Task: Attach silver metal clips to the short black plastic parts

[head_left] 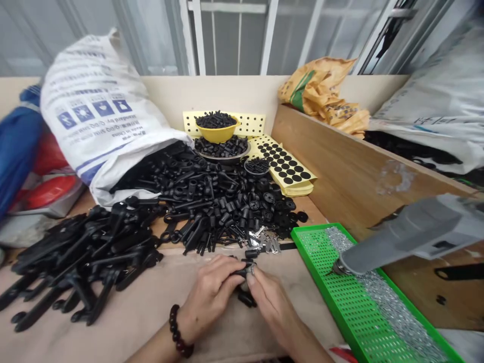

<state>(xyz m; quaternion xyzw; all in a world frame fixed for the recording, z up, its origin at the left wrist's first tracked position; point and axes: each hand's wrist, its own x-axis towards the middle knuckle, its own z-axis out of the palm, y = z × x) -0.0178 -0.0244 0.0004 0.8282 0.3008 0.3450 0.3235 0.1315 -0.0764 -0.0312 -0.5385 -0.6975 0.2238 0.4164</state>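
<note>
Near the front middle of the table, my left hand [216, 283] is closed on a small black plastic part [242, 271]. My right hand [270, 297] meets it there, thumb and fingers pinched at the part's right end; a small greyish metal-looking bit shows at its fingertips, too small to name. Several short black cylinders [246, 298] lie just under and beyond my fingers. Behind them are thin silver metal clips [269, 241] and a large heap of black plastic parts [212, 186]. A beaded bracelet [176, 330] circles my left wrist.
Long black handle-like pieces [86, 252] pile at left, before a white sack [102, 101]. A yellow bowl [217, 133] and sticker sheets [289, 169] stand behind. At right, a grey power screwdriver [401, 237] hangs over a green tray [321, 272] of screws, beside a wooden partition [340, 161].
</note>
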